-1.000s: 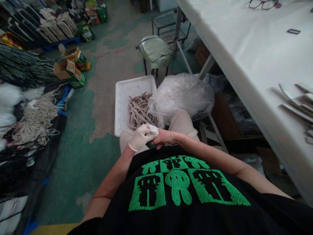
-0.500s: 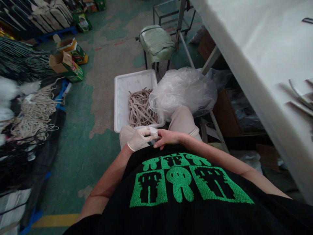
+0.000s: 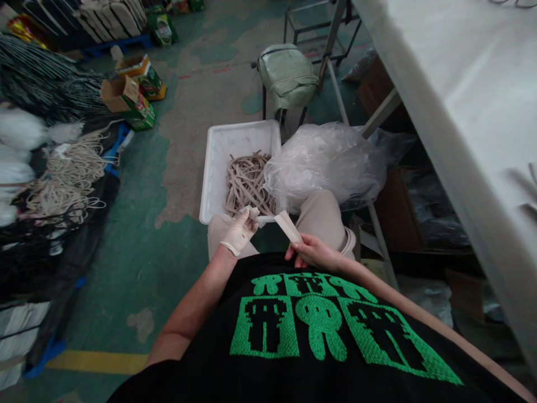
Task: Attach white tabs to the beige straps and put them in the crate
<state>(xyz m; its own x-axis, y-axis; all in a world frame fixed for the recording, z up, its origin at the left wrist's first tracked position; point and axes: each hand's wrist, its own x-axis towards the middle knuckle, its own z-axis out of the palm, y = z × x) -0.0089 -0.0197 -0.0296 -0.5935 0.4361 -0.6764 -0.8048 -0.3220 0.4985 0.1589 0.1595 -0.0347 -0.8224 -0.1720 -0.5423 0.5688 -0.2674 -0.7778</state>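
Here, both hands sit low over the lap, just above the hem of the black shirt (image 3: 319,380), a small gap between them. The left forearm slants up and inward from the lower left, and the left hand (image 3: 240,232), in a thin whitish glove, lies over the left thigh. Its fingers are curled together in a narrow bunch, tips turned forward and a little inward; something pale shows at the tips, but I cannot tell whether it is glove or something gripped. The right forearm comes in long and flat from the lower right, leaving the bare right hand (image 3: 314,251) beside the right knee. Its thumb and fingers pinch the near end of a flat pale strip (image 3: 288,226), which tilts up and away to the left, its far end free near the rim of the white tub (image 3: 215,162). Beyond the hands, beige bands (image 3: 247,184) lie tangled in that tub, with a clear plastic bag (image 3: 331,162) against its right side.
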